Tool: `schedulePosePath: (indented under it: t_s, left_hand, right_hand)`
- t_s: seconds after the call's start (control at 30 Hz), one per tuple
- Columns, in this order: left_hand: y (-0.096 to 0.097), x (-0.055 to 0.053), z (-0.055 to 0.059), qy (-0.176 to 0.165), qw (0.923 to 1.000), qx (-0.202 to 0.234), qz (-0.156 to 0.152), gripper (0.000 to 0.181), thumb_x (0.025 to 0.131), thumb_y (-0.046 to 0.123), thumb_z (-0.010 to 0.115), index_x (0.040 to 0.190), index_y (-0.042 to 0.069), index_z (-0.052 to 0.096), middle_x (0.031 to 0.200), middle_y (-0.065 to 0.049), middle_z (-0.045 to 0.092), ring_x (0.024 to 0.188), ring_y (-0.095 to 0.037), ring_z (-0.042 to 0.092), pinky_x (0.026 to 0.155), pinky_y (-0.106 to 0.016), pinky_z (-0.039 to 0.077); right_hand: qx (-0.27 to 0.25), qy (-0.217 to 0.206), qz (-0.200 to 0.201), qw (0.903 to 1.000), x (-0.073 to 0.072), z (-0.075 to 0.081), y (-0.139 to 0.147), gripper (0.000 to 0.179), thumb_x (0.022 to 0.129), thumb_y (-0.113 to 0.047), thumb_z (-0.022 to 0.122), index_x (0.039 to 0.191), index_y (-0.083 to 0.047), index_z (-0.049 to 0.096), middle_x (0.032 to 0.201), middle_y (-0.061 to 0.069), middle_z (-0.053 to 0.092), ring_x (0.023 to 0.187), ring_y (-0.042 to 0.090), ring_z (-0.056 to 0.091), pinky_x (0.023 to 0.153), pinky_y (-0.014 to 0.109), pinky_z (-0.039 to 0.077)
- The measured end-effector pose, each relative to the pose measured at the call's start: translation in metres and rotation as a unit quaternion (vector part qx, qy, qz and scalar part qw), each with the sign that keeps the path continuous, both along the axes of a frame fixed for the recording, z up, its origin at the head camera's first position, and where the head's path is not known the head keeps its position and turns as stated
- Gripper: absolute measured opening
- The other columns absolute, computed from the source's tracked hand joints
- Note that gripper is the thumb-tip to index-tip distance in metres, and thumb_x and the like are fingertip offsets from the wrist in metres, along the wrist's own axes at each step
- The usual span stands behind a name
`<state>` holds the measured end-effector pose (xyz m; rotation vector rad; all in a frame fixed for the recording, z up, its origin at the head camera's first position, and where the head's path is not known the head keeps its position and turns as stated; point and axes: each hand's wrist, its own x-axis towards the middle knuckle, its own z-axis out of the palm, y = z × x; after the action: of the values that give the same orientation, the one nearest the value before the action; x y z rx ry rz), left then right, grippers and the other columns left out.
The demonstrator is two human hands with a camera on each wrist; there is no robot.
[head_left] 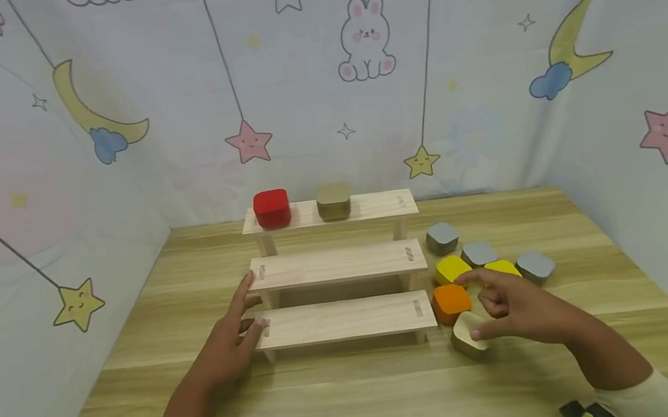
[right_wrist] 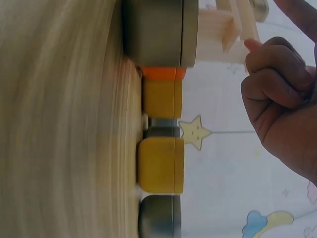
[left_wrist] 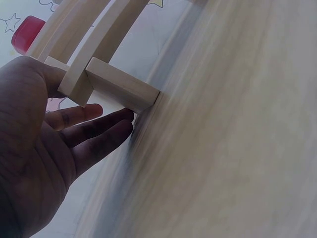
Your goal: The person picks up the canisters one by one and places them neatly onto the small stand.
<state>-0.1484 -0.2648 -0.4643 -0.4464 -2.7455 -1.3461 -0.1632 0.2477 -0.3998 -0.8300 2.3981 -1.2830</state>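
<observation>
A stepped wooden rack (head_left: 345, 320) with three boards stands on the table. At its left end rests my left hand (head_left: 228, 349), thumb on the lowest board and index finger by the middle one; its other fingers reach towards a rack leg (left_wrist: 124, 87). My right hand (head_left: 524, 307) hovers over small rounded-square boxes at the rack's right. Its thumb overlaps a beige box (head_left: 467, 346) and its extended index finger points over a yellow box (head_left: 451, 268). The other fingers are curled in, holding nothing (right_wrist: 277, 74). Between those boxes sits an orange box (head_left: 448, 303).
On the top board stand a red box (head_left: 272, 209) and an olive-beige box (head_left: 333, 203). Beyond my right hand lie a second yellow box (head_left: 503, 266) and three grey boxes, one (head_left: 442, 238) farthest back. A printed curtain (head_left: 305, 85) hangs behind and beside the table.
</observation>
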Motion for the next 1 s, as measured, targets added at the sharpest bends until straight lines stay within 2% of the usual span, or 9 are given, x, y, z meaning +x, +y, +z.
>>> schedulePosePath:
  t_s: [0.17,0.27,0.43,0.53,0.67,0.87,1.0]
  left_hand:
    - [0.001,0.001,0.002,-0.009,0.9999,0.001,0.006,0.086,0.115,0.014,0.054,0.177,0.039,0.000,0.165,-0.036,0.044,0.133,-0.056,0.067,0.102,-0.064,0.063]
    - [0.002,0.001,0.003,-0.011,0.9999,0.003,0.005,0.086,0.114,0.013,0.054,0.177,0.038,0.000,0.165,-0.036,0.044,0.133,-0.057,0.066,0.101,-0.063,0.063]
    - [0.002,0.001,0.002,-0.011,0.9999,0.001,0.004,0.087,0.114,0.012,0.054,0.177,0.037,-0.001,0.165,-0.036,0.043,0.134,-0.057,0.066,0.100,-0.062,0.064]
    - [0.001,0.000,0.001,-0.005,1.0000,-0.003,0.002,0.087,0.114,0.012,0.054,0.177,0.036,-0.001,0.164,-0.037,0.044,0.133,-0.057,0.066,0.101,-0.063,0.063]
    - [0.000,0.000,0.001,-0.002,1.0000,-0.003,0.002,0.087,0.114,0.012,0.055,0.177,0.036,0.000,0.163,-0.037,0.045,0.133,-0.057,0.066,0.101,-0.063,0.063]
    - [-0.001,0.000,0.000,-0.007,1.0000,-0.001,0.001,0.087,0.114,0.013,0.055,0.177,0.038,-0.001,0.164,-0.036,0.044,0.133,-0.056,0.066,0.101,-0.063,0.063]
    - [0.000,-0.001,0.000,0.000,1.0000,0.001,-0.002,0.087,0.114,0.013,0.055,0.177,0.036,0.000,0.163,-0.037,0.045,0.132,-0.057,0.067,0.101,-0.063,0.063]
  right_hand:
    - [-0.017,-0.009,0.030,0.9994,-0.003,-0.004,0.014,0.070,0.091,-0.012,0.089,0.146,0.010,0.052,0.071,0.001,0.021,0.058,0.018,0.022,0.059,0.028,0.044]
    - [-0.016,-0.009,0.032,0.9993,-0.003,-0.007,0.020,0.062,0.091,-0.011,0.088,0.139,0.010,0.056,0.070,0.004,0.021,0.058,0.015,0.023,0.057,0.028,0.042]
    - [0.021,0.007,0.002,0.9998,-0.003,-0.015,0.029,0.052,0.091,-0.018,0.089,0.128,0.006,0.062,0.069,-0.007,0.025,0.058,0.002,0.026,0.056,0.027,0.040]
    - [0.059,0.001,-0.022,0.9980,-0.002,-0.019,0.030,0.057,0.090,-0.026,0.091,0.129,0.004,0.063,0.066,-0.012,0.030,0.055,-0.001,0.027,0.052,0.025,0.037]
    - [0.099,-0.016,-0.032,0.9944,-0.002,-0.024,0.027,0.065,0.088,-0.034,0.093,0.132,0.004,0.064,0.061,-0.013,0.032,0.051,0.000,0.027,0.048,0.021,0.032]
    - [0.133,-0.040,-0.035,0.9898,0.002,-0.026,0.022,0.071,0.087,-0.040,0.092,0.135,0.001,0.060,0.060,-0.011,0.038,0.051,0.003,0.030,0.047,0.020,0.031]
    - [0.130,-0.063,-0.022,0.9892,0.002,-0.029,0.023,0.072,0.089,-0.038,0.091,0.140,-0.001,0.055,0.063,-0.009,0.045,0.053,0.004,0.037,0.048,0.022,0.035]
